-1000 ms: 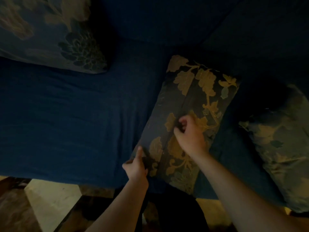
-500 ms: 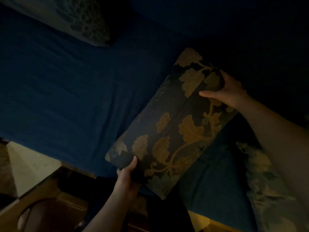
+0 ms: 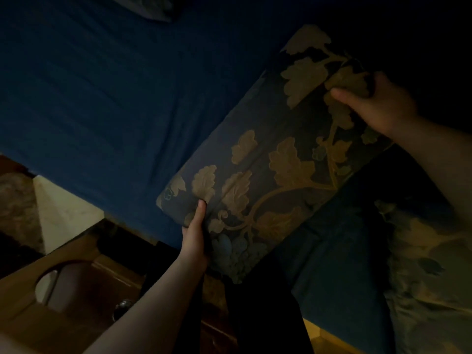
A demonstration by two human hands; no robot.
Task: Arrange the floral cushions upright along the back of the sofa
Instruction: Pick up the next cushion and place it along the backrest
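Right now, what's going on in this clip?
A person is holding a floral cushion over a blue sofa with both bare hands. The left hand grips its near corner, and the right hand grips the far end. The cushion sits slanted, not yet upright against the sofa back. Another floral cushion lies on the seat at right, and a third peeks in at the top edge. The light is dim.

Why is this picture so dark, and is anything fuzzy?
Head view: the room is dimly lit, so the blue sofa fades to black at upper right; the gold leaves on the held cushion still show; the right hand looks slightly smeared, the left hand sharper; straight edges bend from the wide lens.
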